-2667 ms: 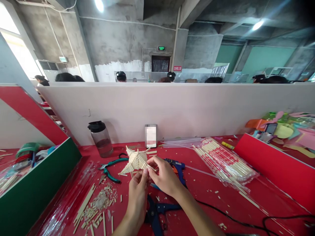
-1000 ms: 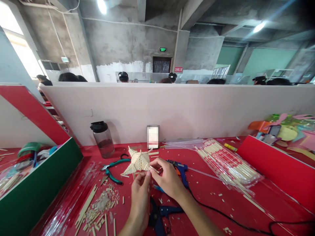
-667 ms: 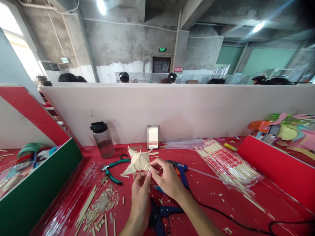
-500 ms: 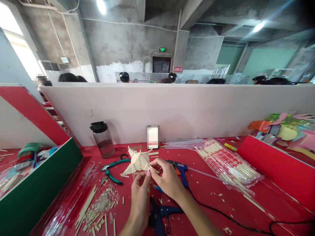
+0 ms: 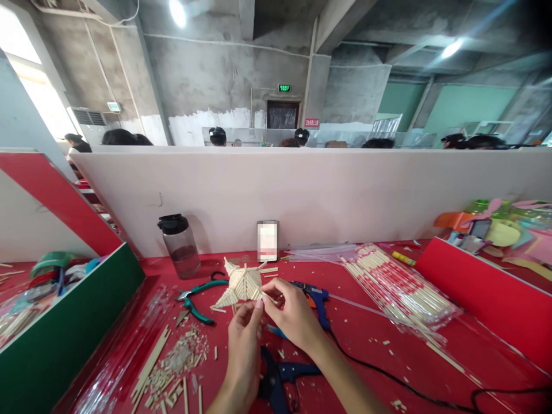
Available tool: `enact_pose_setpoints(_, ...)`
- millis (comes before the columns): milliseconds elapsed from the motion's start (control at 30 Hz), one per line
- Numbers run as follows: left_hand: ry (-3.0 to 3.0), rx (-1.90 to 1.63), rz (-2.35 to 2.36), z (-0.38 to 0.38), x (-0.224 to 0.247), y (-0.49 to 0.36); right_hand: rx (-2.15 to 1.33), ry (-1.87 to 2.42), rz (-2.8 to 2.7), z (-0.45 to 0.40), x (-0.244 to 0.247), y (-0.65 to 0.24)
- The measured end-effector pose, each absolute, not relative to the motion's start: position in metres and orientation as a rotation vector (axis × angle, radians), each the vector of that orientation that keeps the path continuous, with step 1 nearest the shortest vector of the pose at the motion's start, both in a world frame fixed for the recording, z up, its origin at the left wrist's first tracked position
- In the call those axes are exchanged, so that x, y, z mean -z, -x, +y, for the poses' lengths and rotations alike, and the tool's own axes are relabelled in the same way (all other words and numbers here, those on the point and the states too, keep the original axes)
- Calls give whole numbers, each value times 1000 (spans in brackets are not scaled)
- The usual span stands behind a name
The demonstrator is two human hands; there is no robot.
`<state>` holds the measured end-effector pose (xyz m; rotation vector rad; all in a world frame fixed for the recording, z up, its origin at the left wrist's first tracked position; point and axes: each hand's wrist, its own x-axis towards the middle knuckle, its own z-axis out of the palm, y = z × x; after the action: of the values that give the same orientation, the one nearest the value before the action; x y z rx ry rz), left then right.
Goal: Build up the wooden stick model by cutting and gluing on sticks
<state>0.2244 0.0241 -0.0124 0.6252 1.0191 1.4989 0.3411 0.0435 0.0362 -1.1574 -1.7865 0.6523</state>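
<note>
A pale star made of short wooden sticks (image 5: 244, 284) is held just above the red table, one point toward the upper left. My left hand (image 5: 245, 336) pinches its lower edge between thumb and fingers. From the right, my right hand (image 5: 290, 307) closes its fingertips on the star's lower right point, close to the left thumb. What lies between the fingertips is mostly hidden. Green-handled pliers (image 5: 196, 300) lie open to the left of the star. A blue glue gun (image 5: 318, 300) rests just beyond my right hand. Under my wrists lies a dark blue cutter-like tool (image 5: 276, 376), partly covered.
Loose sticks and cut bits (image 5: 172, 368) litter the table at left. A water bottle (image 5: 179, 247) and a phone (image 5: 268, 240) stand by the white partition (image 5: 310, 195). Bagged sticks (image 5: 401, 284) lie at right, and a black cable (image 5: 379, 368) crosses below them. Green (image 5: 86, 322) and red (image 5: 487, 299) dividers flank the table.
Almost nothing differs. Both hands keep their grip on the star, with the left hand shifted very slightly left.
</note>
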Motion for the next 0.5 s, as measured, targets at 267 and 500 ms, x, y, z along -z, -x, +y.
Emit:
enact_pose_setpoints(267,-642,-1528,1063,21,12,-225,-636,1154,-1784,44,-36,-340)
enact_pose_setpoints(500,-657,-1537,1045,20,15,-226,-628,1153,-1784,43,-35,-339)
